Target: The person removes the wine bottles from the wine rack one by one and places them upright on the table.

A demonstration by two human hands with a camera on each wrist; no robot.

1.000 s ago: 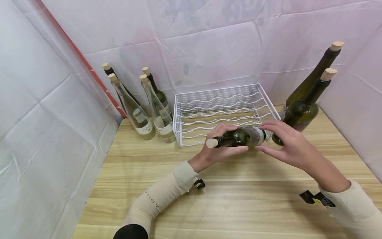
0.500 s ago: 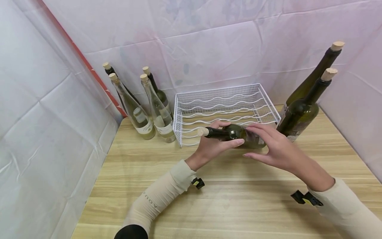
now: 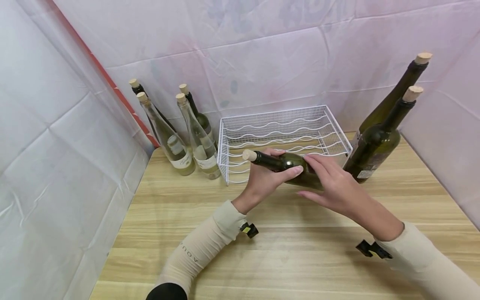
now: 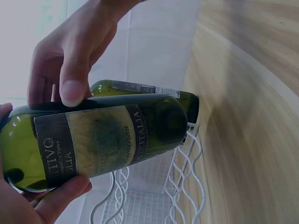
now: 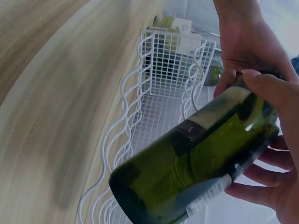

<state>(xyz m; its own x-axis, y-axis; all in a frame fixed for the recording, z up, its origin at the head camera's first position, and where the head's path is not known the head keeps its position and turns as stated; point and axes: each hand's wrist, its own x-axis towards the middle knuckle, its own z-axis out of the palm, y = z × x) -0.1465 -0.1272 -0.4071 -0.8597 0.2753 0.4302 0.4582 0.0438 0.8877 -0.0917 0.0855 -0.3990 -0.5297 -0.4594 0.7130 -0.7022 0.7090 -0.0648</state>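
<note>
A dark green wine bottle (image 3: 293, 160) with a cork lies tilted in the air, above the front of a white wire rack (image 3: 277, 130). Its cork points left and its base right. My left hand (image 3: 262, 177) grips it around the shoulder; in the left wrist view the label (image 4: 98, 142) faces that camera. My right hand (image 3: 339, 187) is around the body, fingers on the far side and thumb near the close side. In the right wrist view, fingers (image 5: 259, 179) curl against the glass, and the base hangs free over the rack's wavy wires.
Several corked bottles stand left of the rack, among them a clear bottle (image 3: 198, 146). Two dark bottles, one in front (image 3: 376, 143), stand close to the rack's right side. White cloth walls (image 3: 258, 66) border the wooden table (image 3: 285, 258).
The bottle has moved left, and its neck end has risen. My right hand has shifted left along its body, from the base end toward the shoulder. The rack and standing bottles have not moved.
</note>
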